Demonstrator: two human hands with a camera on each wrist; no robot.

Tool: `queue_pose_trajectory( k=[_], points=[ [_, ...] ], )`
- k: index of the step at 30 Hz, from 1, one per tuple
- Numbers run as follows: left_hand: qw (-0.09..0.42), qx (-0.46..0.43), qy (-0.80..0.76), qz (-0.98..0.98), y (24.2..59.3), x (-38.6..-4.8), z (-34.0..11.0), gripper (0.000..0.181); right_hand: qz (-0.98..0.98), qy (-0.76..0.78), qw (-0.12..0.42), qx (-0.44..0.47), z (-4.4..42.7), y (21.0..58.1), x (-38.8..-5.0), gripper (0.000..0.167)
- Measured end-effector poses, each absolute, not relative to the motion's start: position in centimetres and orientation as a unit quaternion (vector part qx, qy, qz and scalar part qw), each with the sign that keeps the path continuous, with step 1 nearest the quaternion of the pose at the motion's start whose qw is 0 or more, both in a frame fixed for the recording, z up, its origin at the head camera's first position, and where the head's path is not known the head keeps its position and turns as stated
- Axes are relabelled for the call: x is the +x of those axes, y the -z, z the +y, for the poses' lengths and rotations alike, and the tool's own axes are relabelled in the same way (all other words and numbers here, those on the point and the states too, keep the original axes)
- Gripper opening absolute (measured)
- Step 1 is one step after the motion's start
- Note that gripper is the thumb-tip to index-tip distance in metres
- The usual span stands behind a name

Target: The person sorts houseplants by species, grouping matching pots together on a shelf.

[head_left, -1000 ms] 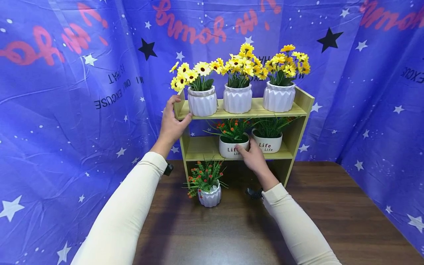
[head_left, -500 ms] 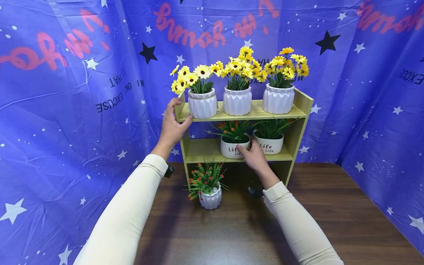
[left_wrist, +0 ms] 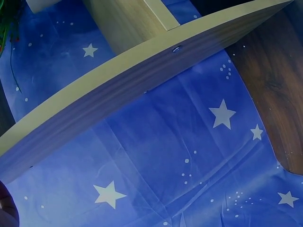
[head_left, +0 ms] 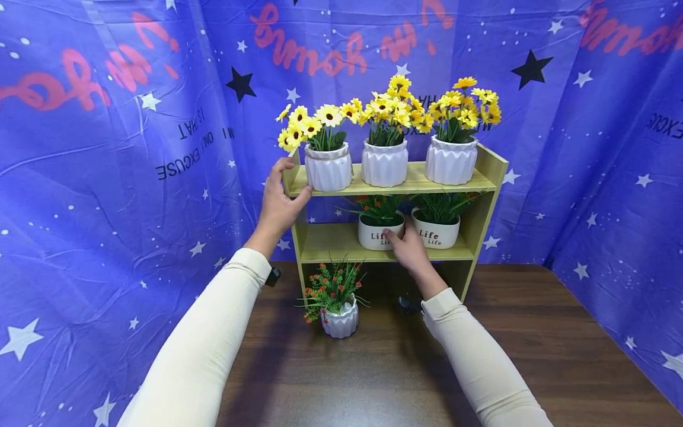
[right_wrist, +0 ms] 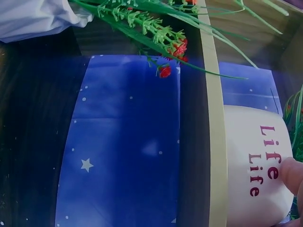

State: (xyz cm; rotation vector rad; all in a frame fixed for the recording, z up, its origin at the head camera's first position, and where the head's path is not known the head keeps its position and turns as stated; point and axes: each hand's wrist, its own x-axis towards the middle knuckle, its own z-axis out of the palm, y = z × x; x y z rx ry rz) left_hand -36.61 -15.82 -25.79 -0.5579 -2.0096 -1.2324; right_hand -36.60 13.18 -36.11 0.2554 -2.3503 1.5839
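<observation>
In the head view my left hand point(head_left: 280, 204) grips the left side of a light wooden shelf point(head_left: 328, 243), thumb at the upper board's front edge. With thumb on the front and fingers at the right side, my right hand point(head_left: 411, 248) holds a white oval flowerpot point(head_left: 368, 233) lettered "Life", with red-flowered greenery. It stands on the middle board, left of a similar white pot point(head_left: 434, 231) with green grass. The right wrist view shows the thumb point(right_wrist: 292, 172) touching the held pot's lettered front point(right_wrist: 244, 142). Behind that hand, some fingers are hidden.
Three white fluted pots point(head_left: 384, 163) of yellow flowers line the top board. A white fluted pot point(head_left: 340, 320) with red-flowered greenery stands on the brown table point(head_left: 331, 379), before the shelf's lower left. Blue star-patterned cloth point(head_left: 160, 237) hangs behind and on both sides.
The right hand has slid the lettered flowerpot slightly back from the middle board's front edge and a little to the right. The left hand keeps its place on the shelf.
</observation>
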Motion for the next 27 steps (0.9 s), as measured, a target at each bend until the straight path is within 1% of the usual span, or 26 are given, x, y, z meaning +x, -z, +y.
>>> queue_pose_trajectory(
  k=[8,17,23,27],
  points=[
    [0.348,-0.216,0.482,-0.775,25.8,-36.4,-15.5,0.053,-0.826,-0.533,0.171,0.064,13.4,36.3,-36.7,0.070],
    [0.351,-0.215,0.483,-0.773,26.1,-36.6,-15.6,0.053,-0.830,-0.525,0.183,0.043,13.5,36.6,-36.3,0.069],
    [0.348,-0.209,0.482,-0.777,25.9,-36.4,-15.8,0.054,-0.821,-0.538,0.185,0.051,13.6,36.7,-35.8,0.069],
    [0.350,-0.209,0.479,-0.777,25.9,-36.5,-15.8,0.053,-0.798,-0.569,0.189,0.062,13.7,36.9,-34.6,0.067]
  ],
)
